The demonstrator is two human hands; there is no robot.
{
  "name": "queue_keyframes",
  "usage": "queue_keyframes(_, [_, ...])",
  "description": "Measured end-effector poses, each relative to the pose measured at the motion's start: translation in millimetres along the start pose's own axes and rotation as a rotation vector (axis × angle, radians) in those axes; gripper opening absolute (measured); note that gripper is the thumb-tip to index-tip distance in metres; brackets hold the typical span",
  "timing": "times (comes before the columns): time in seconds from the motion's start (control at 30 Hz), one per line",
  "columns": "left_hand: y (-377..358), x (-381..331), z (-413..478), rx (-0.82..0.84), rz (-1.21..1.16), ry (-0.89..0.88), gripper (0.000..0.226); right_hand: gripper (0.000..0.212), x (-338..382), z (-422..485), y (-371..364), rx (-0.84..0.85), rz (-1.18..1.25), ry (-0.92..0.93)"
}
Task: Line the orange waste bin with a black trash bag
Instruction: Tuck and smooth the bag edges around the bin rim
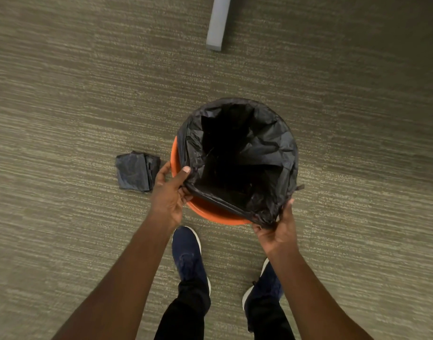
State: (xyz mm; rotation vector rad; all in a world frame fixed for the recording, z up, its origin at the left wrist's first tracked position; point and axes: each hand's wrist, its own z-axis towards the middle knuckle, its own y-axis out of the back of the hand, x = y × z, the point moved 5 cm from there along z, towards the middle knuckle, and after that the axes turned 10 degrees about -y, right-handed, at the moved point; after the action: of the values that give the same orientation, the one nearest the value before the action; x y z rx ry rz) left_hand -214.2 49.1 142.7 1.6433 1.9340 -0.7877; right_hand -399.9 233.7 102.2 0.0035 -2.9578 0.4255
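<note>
The orange waste bin [208,213] stands on the carpet just ahead of my feet. A black trash bag [264,143] hangs open inside it, its edge folded over the far and right rim. Orange rim still shows on the left and near side, where the bag's edge stretches straight across the opening. My left hand [170,192] pinches that edge at the near left of the bin. My right hand [275,231] grips a bunched part of the bag at the near right rim.
A folded pile of black bags [137,171] lies on the carpet left of the bin. A grey furniture leg [218,22] stands at the top. My two dark blue shoes [187,251] are right below the bin.
</note>
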Motion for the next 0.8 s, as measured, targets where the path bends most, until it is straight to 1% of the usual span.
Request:
queue_keyframes(0.13, [-8, 4, 0, 0.007, 0.002, -0.016, 0.060, 0.037, -12, 21, -2, -0.101, 0.085, 0.009])
queue_keyframes(0.27, [-9, 6, 4, 0.016, 0.031, -0.018, 0.063, 0.037, -16, 38, -8, -0.154, 0.182, 0.023])
queue_keyframes(0.4, [-12, 5, 10, 0.050, 0.082, -0.031, 0.063, 0.034, -19, 49, -9, -0.183, 0.215, 0.001])
queue_keyframes(0.5, [-16, 5, 14, 0.118, 0.125, -0.052, 0.061, 0.027, -26, 54, -7, -0.202, 0.209, -0.025])
queue_keyframes(0.6, [-15, 6, 16, 0.154, 0.090, -0.071, 0.060, 0.024, -25, 57, -8, -0.178, 0.174, 0.006])
queue_keyframes(0.67, [-15, 7, 15, 0.180, 0.035, -0.068, 0.060, 0.023, -15, 52, -6, -0.244, 0.137, 0.033])
queue_keyframes(0.7, [-15, 8, 14, 0.198, 0.015, -0.066, 0.060, 0.027, -10, 47, -1, -0.312, 0.105, 0.030])
queue_keyframes(0.77, [-18, 7, 12, 0.222, 0.018, -0.069, 0.060, 0.049, -1, 29, 8, -0.435, -0.027, 0.022])
queue_keyframes(0.8, [-19, 7, 12, 0.222, 0.024, -0.071, 0.060, 0.059, 3, 17, 10, -0.474, -0.124, 0.051])
